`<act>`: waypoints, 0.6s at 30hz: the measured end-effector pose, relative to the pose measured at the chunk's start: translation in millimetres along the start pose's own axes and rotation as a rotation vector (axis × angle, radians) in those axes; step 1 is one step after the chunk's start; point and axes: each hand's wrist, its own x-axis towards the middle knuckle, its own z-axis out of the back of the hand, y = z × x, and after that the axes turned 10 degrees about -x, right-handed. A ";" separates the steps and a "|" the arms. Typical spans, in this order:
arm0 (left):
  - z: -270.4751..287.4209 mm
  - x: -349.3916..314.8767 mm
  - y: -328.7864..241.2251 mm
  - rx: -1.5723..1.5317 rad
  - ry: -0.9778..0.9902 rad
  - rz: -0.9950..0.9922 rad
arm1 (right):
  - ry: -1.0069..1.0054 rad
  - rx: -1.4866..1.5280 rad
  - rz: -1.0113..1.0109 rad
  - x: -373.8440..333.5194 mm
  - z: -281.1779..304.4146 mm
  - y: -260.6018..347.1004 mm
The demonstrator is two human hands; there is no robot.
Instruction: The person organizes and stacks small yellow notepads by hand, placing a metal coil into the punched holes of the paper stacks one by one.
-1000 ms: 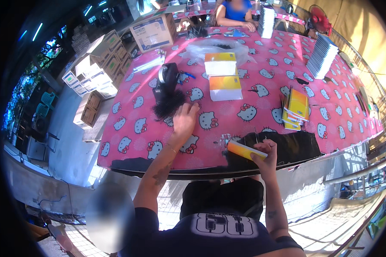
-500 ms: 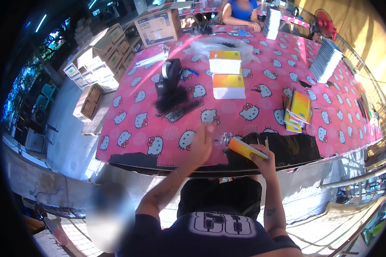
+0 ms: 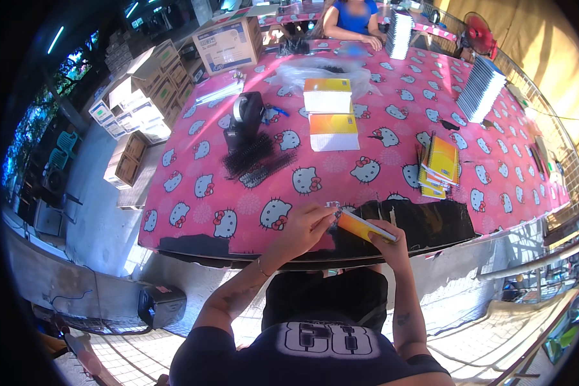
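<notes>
A small yellow-orange notebook is held tilted over the table's near edge, above a black patch. My right hand grips its right end, thumb on top. At the other end my left hand has thumb and fingertips pinched together against the notebook's edge. Whatever small thing lies between those fingertips is too fine to make out. Several finished-looking yellow spiral notebooks lie piled to the right. Loose black spiral coils are heaped to the left, beside a black machine.
Yellow-topped paper stacks stand mid-table before a clear plastic bag. Tall notebook stacks rise at the far right. A carton sits at the far left. Across the table a person in blue sits near a red fan.
My left hand, raised and apart from the notebook before, has come down to its left end and closed its fingertips there. My right hand keeps its hold. The whole view has shifted slightly.
</notes>
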 end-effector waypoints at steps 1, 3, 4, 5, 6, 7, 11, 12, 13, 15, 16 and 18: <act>-0.8 -0.1 1.6 0.007 0.010 0.005 | 0.000 -0.008 0.009 -0.1 -0.9 0.4; -4.3 2.4 3.6 -0.015 -0.026 -0.048 | -0.007 -0.023 0.020 0.2 -0.2 0.1; -5.9 3.6 4.8 -0.032 -0.066 -0.095 | 0.002 -0.007 0.030 -0.8 -0.7 -1.5; -6.5 3.6 7.5 -0.034 -0.068 -0.097 | 0.014 0.010 0.041 -0.6 -1.0 -0.5; -6.5 3.5 10.7 0.042 -0.047 -0.109 | 0.015 0.007 0.042 -0.2 0.2 0.8; -6.1 2.7 13.8 0.119 -0.027 -0.120 | 0.035 -0.010 0.004 -0.3 2.0 2.6; 5.4 21.2 10.4 0.163 0.103 -0.209 | 0.060 0.010 -0.033 -2.8 6.5 4.3; 6.6 25.9 9.7 0.112 0.160 -0.219 | 0.072 -0.017 0.012 -3.1 8.9 6.2; 7.8 30.0 10.0 0.064 0.218 -0.227 | 0.063 -0.016 0.033 -3.1 8.0 4.3; 12.5 31.4 16.1 0.114 0.387 -0.096 | 0.072 -0.011 0.048 -3.9 8.8 1.1; 11.2 34.2 10.7 0.095 0.390 -0.096 | 0.062 -0.021 0.068 -4.1 10.9 1.0; 10.6 37.1 -4.1 0.064 0.395 -0.112 | 0.053 -0.055 0.040 -8.3 10.9 1.4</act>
